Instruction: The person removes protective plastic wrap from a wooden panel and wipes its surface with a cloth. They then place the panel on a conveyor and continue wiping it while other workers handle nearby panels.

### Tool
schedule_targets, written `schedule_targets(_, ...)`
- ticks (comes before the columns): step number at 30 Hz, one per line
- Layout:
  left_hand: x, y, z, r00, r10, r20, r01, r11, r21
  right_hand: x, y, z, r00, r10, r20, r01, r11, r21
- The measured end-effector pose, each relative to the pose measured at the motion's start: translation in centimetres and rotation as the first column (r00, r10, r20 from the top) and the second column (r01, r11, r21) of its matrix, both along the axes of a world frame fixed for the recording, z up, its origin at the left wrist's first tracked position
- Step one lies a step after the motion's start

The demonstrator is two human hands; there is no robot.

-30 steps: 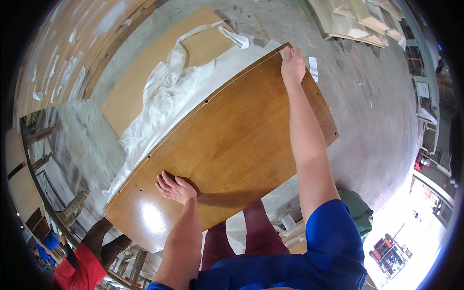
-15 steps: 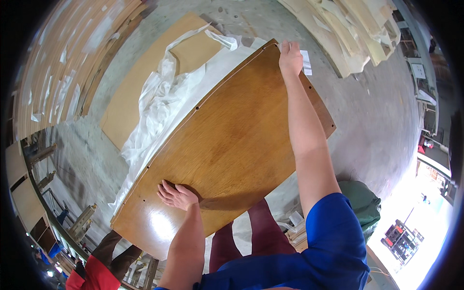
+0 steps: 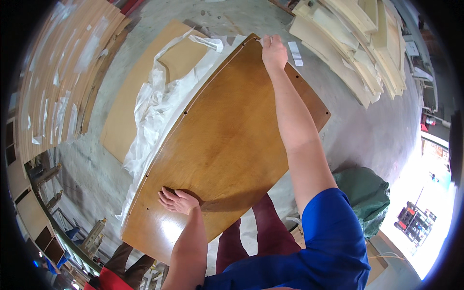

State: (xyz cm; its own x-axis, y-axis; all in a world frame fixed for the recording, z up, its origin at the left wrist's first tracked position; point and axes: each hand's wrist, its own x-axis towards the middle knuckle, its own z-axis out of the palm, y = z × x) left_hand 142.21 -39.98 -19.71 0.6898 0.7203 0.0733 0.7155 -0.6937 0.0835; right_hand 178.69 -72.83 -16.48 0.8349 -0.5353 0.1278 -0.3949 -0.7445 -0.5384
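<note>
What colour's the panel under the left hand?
The panel is brown with wood grain; head view shows it.

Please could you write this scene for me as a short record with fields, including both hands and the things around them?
Left hand: lies on the panel's face, fingers extended; under the palm is hidden
Right hand: grips the panel's edge near its far end
Brown panel: wooden, curved edge, small dark holes
White wrapping: crumpled, along the panel's left side
Tan sheet: on the floor, partly under the wrapping
Far left: stacked boards
Far right: pale stacked pieces
</note>
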Motion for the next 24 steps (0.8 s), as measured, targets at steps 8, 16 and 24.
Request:
schedule_targets(8,-0.6,0.4,-0.8,1.0,-0.007,-0.001,0.007,0.997,0.082,-5.3,-3.2,-0.2,0.997,-0.081,0.006,0.081,0.996,0.028)
schedule_targets(16,-0.7,0.4,-1.0,1.0,0.009,-0.017,-0.008,0.996,0.085,-11.3,-7.5,-0.4,0.982,-0.189,0.009,0.189,0.981,0.042)
schedule_targets(24,-0.7,0.1,-1.1,0.999,0.023,-0.026,-0.021,0.996,0.089,-12.4,-8.3,-0.5,0.986,-0.166,0.014,0.165,0.985,0.058)
